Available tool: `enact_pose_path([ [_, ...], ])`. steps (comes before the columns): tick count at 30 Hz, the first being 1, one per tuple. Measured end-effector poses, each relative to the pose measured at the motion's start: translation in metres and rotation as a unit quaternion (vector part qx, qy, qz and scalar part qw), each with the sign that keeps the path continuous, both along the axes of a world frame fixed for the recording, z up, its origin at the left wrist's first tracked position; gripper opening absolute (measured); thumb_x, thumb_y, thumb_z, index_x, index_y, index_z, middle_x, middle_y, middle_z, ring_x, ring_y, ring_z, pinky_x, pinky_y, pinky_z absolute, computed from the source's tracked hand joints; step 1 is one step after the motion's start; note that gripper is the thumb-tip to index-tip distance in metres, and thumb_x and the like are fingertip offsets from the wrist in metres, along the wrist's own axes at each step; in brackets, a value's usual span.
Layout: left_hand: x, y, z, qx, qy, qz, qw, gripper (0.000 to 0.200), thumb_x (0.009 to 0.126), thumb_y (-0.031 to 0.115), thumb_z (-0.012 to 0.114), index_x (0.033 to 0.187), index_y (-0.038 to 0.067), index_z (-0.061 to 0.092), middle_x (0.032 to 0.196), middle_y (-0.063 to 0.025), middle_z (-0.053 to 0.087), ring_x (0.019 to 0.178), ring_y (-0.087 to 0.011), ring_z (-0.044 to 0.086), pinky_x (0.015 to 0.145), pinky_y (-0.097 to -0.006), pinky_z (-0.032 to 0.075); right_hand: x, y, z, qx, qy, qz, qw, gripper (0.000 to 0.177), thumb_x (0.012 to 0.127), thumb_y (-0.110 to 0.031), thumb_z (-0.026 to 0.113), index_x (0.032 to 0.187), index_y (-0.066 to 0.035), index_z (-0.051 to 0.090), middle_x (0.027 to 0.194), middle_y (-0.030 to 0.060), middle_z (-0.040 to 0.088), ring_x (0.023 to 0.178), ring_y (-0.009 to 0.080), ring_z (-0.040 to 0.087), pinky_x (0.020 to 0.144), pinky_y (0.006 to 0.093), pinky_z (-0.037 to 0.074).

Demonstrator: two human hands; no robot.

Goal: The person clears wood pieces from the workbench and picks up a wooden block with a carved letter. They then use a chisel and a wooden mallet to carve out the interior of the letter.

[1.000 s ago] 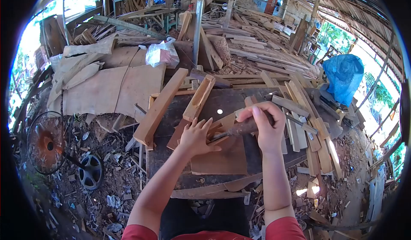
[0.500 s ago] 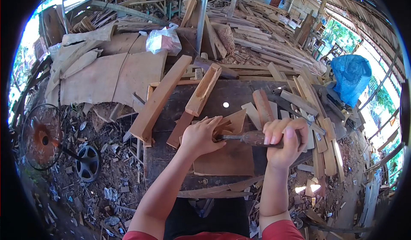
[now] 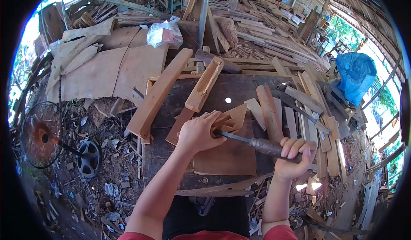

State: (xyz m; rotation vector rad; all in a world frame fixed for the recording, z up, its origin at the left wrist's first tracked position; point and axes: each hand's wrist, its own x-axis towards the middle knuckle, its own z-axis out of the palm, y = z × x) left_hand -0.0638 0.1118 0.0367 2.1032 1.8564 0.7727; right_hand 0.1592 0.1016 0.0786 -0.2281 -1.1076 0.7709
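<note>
My right hand (image 3: 294, 158) is wrapped round the wooden handle of a chisel (image 3: 267, 147). The metal blade slants left and its tip meets a small carved piece of wood (image 3: 225, 123). My left hand (image 3: 200, 132) grips that piece from the left, fingers over its top and thumb near the blade tip; part of the piece is hidden under the hand. Beneath it a flat brown board (image 3: 227, 160) lies on the dark worktable (image 3: 171, 175). A round-edged wooden billet (image 3: 269, 111) rests right of the carved piece.
Behind my left hand are a hollowed wooden block (image 3: 205, 85) and a long beam (image 3: 160, 94). Several strips and tools lie at the table's right, near a blue plastic bag (image 3: 356, 75). A fan (image 3: 42, 135) stands left on the littered ground. Lumber piles fill the back.
My right hand has moved right and down, and the chisel now tilts with its handle lower than its tip. My left hand stays on the carved piece. The view has shifted slightly.
</note>
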Motion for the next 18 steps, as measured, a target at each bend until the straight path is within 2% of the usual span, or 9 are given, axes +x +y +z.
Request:
enact_pose_path([
  [3,0.000,-0.001,-0.001,0.005,0.012,0.011,1.000,0.076,0.062,0.049,0.069,0.126,0.014,0.047,0.112,-0.0087,0.060,0.098,-0.0239,0.059,0.083,-0.0343,0.048,-0.007,0.017,0.020,0.010,0.004,0.014,1.000,0.014,0.087,-0.016,0.040,0.076,-0.009,0.038,0.050,0.0038,0.042,0.041,0.0151,0.042,0.051,0.0321,0.040],
  [5,0.001,-0.002,0.002,-0.006,0.012,0.011,1.000,0.076,0.062,0.049,0.069,0.126,0.014,0.047,0.112,-0.0089,0.060,0.098,-0.0239,0.059,0.083,-0.0344,0.048,-0.015,0.030,0.039,0.049,-0.039,0.066,0.996,0.017,0.089,-0.015,0.039,0.075,-0.006,0.040,0.051,0.0042,0.043,0.041,0.0153,0.042,0.047,0.0299,0.040],
  [7,0.000,-0.002,0.002,-0.017,0.010,0.009,1.000,0.076,0.062,0.049,0.069,0.126,0.015,0.047,0.111,-0.0092,0.060,0.098,-0.0238,0.059,0.082,-0.0344,0.048,-0.026,0.040,0.057,0.048,-0.068,0.067,0.994,0.017,0.089,-0.013,0.041,0.074,-0.005,0.042,0.051,0.0045,0.044,0.041,0.0152,0.043,0.045,0.0288,0.039],
  [9,-0.001,0.000,-0.004,0.017,0.008,-0.004,1.000,0.075,0.062,0.049,0.068,0.126,0.015,0.047,0.112,-0.0080,0.060,0.098,-0.0233,0.059,0.082,-0.0344,0.048,-0.041,0.043,0.074,0.046,-0.099,0.068,0.992,0.018,0.090,-0.012,0.042,0.074,-0.003,0.044,0.051,0.0047,0.045,0.041,0.0151,0.044,0.043,0.0276,0.039],
  [12,-0.001,0.001,-0.007,0.025,-0.002,-0.009,1.000,0.075,0.062,0.048,0.069,0.126,0.015,0.047,0.113,-0.0063,0.059,0.099,-0.0227,0.058,0.082,-0.0341,0.048,-0.063,0.043,0.090,0.008,-0.146,0.065,0.987,0.019,0.089,-0.008,0.047,0.071,-0.001,0.046,0.051,0.0040,0.046,0.042,0.0128,0.046,0.043,0.0256,0.039],
  [14,0.000,0.000,-0.003,0.017,-0.002,-0.009,1.000,0.075,0.062,0.047,0.069,0.126,0.016,0.047,0.113,-0.0057,0.059,0.099,-0.0224,0.058,0.082,-0.0340,0.047,-0.073,0.047,0.094,-0.006,-0.233,0.093,0.968,0.020,0.088,-0.007,0.052,0.069,-0.001,0.048,0.052,0.0026,0.048,0.045,0.0091,0.048,0.043,0.0230,0.039],
  [18,0.000,0.000,-0.003,0.014,-0.003,-0.014,1.000,0.073,0.062,0.047,0.068,0.125,0.016,0.048,0.112,-0.0051,0.059,0.100,-0.0227,0.058,0.082,-0.0338,0.047,-0.093,0.049,0.098,-0.042,-0.259,0.068,0.963,0.022,0.088,-0.011,0.055,0.069,-0.002,0.049,0.052,0.0005,0.049,0.044,0.0058,0.047,0.042,0.0196,0.037],
])
